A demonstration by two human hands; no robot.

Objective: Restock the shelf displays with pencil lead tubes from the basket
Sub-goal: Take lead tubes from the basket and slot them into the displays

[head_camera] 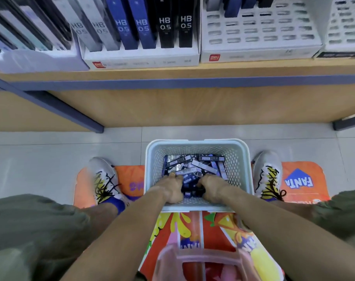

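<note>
A pale perforated basket stands on the floor between my feet, holding a heap of several pencil lead tubes in black, blue and silver. Both hands are down inside it. My left hand has its fingers curled into the heap at the near left. My right hand has its fingers curled over dark tubes at the near right. Up on the shelf, a white display box holds upright HB 0.5 tubes. Beside it a second white display box shows mostly vacant slots.
The wooden shelf with its blue edge runs across the top. Further display boxes sit at far left and far right. An orange printed mat lies under the basket and my shoes. A pink plastic stool sits under me.
</note>
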